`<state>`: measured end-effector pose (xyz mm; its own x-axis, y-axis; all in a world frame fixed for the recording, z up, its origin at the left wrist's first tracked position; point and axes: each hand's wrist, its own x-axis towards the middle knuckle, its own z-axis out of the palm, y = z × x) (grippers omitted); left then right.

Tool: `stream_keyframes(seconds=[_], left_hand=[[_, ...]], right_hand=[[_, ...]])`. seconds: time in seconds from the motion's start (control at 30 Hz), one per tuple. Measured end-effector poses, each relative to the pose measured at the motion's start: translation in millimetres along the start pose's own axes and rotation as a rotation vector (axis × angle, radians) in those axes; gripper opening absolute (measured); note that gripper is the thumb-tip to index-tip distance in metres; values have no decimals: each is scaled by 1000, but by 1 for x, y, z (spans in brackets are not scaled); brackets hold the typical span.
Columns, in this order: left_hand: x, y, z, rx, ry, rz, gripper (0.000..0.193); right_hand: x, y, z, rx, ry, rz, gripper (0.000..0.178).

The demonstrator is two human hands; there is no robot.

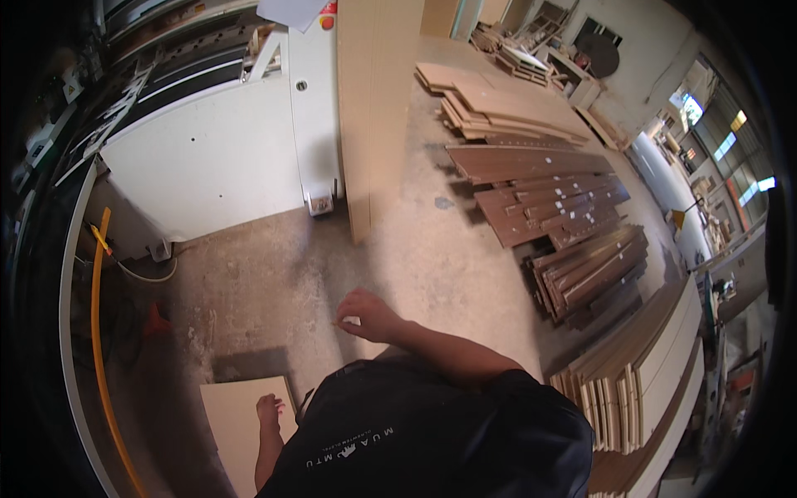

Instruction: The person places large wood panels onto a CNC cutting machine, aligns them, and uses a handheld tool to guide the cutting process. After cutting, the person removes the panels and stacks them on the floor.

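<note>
My right hand (371,315) is raised in front of my body over the concrete floor. Its fingers are curled in a pinch, and a small pale patch shows between them; I cannot make out what it is. Lower left, my left hand (270,410) hangs over a flat pale board (237,407), its fingers loosely bent and a little apart, with nothing seen in them. Whether that hand touches the board I cannot tell.
A white machine cabinet (207,149) fills the upper left, with a tall cardboard-coloured panel (374,108) beside it. Brown boards (548,191) and lighter panels (506,104) lie stacked on the right. More stacked boards (639,373) are at lower right. A yellow strip (98,324) runs along the left.
</note>
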<state>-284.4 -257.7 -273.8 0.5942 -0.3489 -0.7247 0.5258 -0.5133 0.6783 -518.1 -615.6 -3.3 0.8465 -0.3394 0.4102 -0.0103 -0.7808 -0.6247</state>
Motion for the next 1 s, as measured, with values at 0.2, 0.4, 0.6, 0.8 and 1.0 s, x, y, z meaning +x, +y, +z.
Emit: stream_keyframes(seconds=[0.2, 0.4, 0.6, 0.8, 1.0], left_hand=[[-40, 36, 7, 144, -18, -21, 29], [-73, 33, 22, 401, -163, 84, 27], [-73, 29, 29, 441, -160, 107, 26], [-60, 28, 26, 337, -139, 25, 28], [-59, 28, 29, 282, -137, 0, 29]], right_hand=[[-23, -6, 3, 32, 78, 39, 8], [-50, 0, 5, 18, 143, 99, 10], [-63, 4, 1, 8, 149, 128, 10], [-64, 5, -1, 0, 165, 135, 9], [-65, 8, -2, 5, 164, 146, 7]])
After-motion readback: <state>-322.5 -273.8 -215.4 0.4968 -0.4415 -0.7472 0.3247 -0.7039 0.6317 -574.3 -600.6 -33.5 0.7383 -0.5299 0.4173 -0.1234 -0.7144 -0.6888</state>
